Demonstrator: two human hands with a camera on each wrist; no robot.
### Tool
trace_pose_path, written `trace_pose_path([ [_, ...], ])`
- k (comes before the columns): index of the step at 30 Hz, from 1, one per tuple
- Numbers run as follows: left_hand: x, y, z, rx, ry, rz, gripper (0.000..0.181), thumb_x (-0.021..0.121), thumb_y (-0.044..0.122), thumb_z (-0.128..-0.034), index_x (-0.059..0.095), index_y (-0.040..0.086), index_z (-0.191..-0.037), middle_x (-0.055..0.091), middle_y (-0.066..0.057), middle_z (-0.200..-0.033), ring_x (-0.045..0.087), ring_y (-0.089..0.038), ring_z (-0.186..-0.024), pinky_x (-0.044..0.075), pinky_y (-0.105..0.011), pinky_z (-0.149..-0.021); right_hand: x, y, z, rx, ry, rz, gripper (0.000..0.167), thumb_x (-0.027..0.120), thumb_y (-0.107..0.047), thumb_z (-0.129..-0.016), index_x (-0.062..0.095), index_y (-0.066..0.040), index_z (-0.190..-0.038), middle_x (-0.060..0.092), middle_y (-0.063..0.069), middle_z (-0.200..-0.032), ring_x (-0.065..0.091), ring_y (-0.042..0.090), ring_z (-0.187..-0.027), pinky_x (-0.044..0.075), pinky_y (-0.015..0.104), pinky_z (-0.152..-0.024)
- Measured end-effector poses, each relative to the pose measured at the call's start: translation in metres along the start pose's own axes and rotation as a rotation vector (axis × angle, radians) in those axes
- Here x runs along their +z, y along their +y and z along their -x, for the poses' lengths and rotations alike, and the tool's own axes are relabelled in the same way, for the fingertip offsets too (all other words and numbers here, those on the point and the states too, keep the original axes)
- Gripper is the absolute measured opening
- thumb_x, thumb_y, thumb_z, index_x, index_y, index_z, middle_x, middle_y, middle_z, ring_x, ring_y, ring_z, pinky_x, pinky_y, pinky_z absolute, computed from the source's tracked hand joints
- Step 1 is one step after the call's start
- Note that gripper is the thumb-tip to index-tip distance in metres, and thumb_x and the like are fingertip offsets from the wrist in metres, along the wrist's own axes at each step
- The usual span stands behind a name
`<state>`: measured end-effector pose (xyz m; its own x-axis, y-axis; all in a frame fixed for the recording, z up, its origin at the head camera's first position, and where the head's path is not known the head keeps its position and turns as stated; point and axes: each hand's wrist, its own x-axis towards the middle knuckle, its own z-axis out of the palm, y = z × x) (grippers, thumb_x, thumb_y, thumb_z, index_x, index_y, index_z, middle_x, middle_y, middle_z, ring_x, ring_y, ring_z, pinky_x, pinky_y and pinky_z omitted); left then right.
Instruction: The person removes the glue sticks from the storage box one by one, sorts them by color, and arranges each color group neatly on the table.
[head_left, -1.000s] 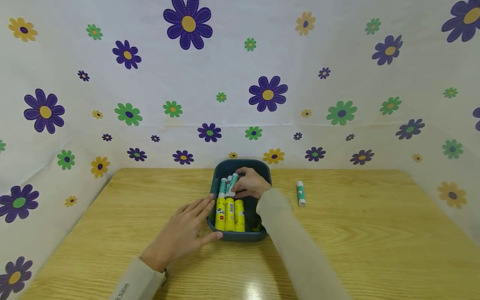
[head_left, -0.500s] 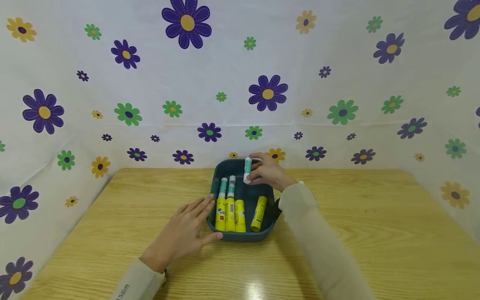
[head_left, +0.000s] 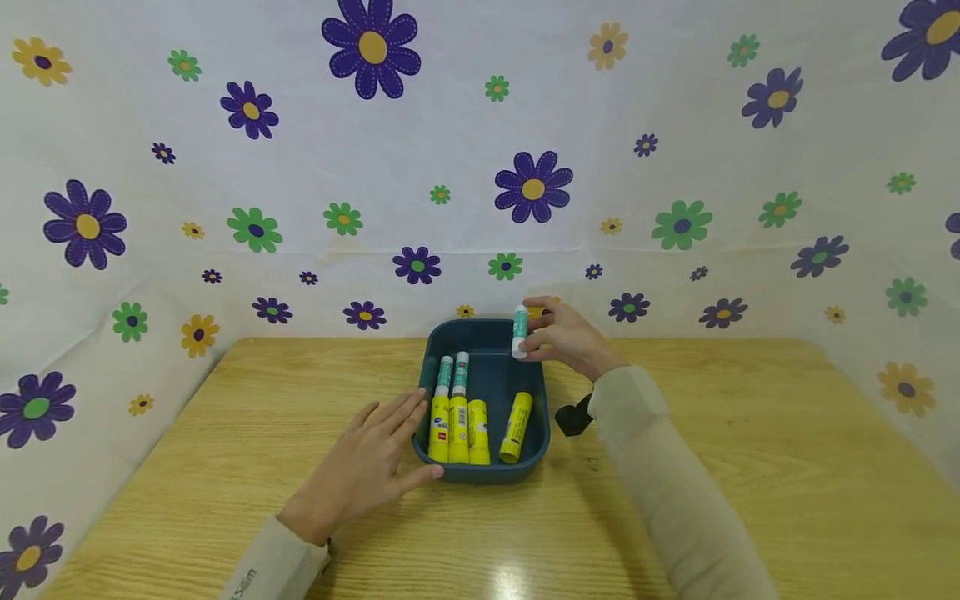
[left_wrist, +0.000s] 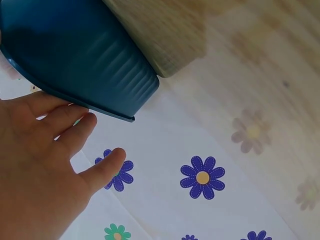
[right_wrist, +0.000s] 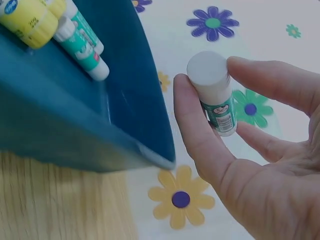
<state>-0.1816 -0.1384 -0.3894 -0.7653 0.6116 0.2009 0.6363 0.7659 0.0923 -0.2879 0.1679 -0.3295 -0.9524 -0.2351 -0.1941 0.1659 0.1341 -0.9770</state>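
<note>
A dark blue plastic basket (head_left: 491,474) stands on the table. Inside it, several yellow glue sticks (head_left: 478,433) lie near the front, one of them apart on the right. Behind these, two small green-and-white glue sticks (head_left: 461,375) lie at the left. My right hand (head_left: 573,337) pinches another green-and-white glue stick (head_left: 520,332) between thumb and fingers, upright over the basket's far right rim; the right wrist view shows its white end (right_wrist: 207,70). My left hand (head_left: 367,467) has its fingers extended, their tips touching the basket's left side (left_wrist: 85,65).
The wooden table (head_left: 750,467) extends to both sides of the basket. A white sheet (head_left: 637,108) printed with flowers hangs behind the table. A black object (head_left: 575,415) is beside my right sleeve.
My right hand has lifted a green-and-white glue stick out of the basket and moved it right. The sleeve now covers where another one lay on the table. My left hand has stayed put.
</note>
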Motion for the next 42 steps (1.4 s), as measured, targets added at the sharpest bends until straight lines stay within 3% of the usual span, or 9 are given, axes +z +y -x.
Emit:
trace_pose_path([
  [8,-0.001,-0.001,0.001,0.026,-0.026,-0.002,0.087,0.047,0.065,-0.0987,0.042,-0.003,-0.152,0.033,-0.015,-0.162,0.031,-0.033,-0.149,0.031,-0.057,-0.117,-0.027,0.002,0.01,-0.018,-0.003,-0.021,0.079,0.058,0.013,-0.094,0.02,-0.006,-0.161,0.034,0.029,-0.144,0.051,0.034,-0.114,0.05,0.048,-0.103],
  [15,-0.001,-0.001,-0.001,0.073,-0.023,0.031,0.083,0.047,0.061,-0.1012,0.044,-0.006,-0.15,0.036,-0.018,-0.159,0.033,-0.034,-0.147,0.033,-0.055,-0.116,-0.049,0.006,0.021,-0.03,-0.02,0.003,0.079,0.057,0.013,-0.093,0.019,-0.003,-0.161,0.034,0.03,-0.144,0.051,0.032,-0.114,0.056,0.041,-0.096],
  [22,-0.002,0.0,0.0,0.059,-0.04,0.028,0.081,0.052,0.058,-0.1011,0.042,-0.006,-0.151,0.033,-0.019,-0.16,0.032,-0.034,-0.148,0.035,-0.053,-0.115,-0.066,0.014,0.027,-0.015,-0.016,0.051,0.081,0.057,0.013,-0.092,0.016,-0.002,-0.161,0.032,0.032,-0.147,0.052,0.032,-0.111,0.056,0.042,-0.096],
  [31,-0.001,0.003,0.0,0.056,-0.063,0.035,0.081,0.052,0.056,-0.1016,0.039,-0.006,-0.152,0.03,-0.019,-0.162,0.031,-0.034,-0.148,0.035,-0.053,-0.115,-0.082,0.03,0.039,0.018,-0.015,0.1,0.08,0.057,0.009,-0.094,0.013,0.001,-0.16,0.031,0.034,-0.148,0.056,0.03,-0.111,0.057,0.034,-0.093],
  [42,-0.001,0.001,-0.001,0.063,-0.044,0.05,0.081,0.054,0.055,-0.101,0.039,-0.006,-0.152,0.031,-0.019,-0.161,0.032,-0.035,-0.148,0.036,-0.055,-0.114,-0.101,0.041,0.047,0.046,-0.002,0.129,0.082,0.057,0.009,-0.094,0.008,0.003,-0.16,0.026,0.036,-0.151,0.051,0.036,-0.119,0.055,0.04,-0.098],
])
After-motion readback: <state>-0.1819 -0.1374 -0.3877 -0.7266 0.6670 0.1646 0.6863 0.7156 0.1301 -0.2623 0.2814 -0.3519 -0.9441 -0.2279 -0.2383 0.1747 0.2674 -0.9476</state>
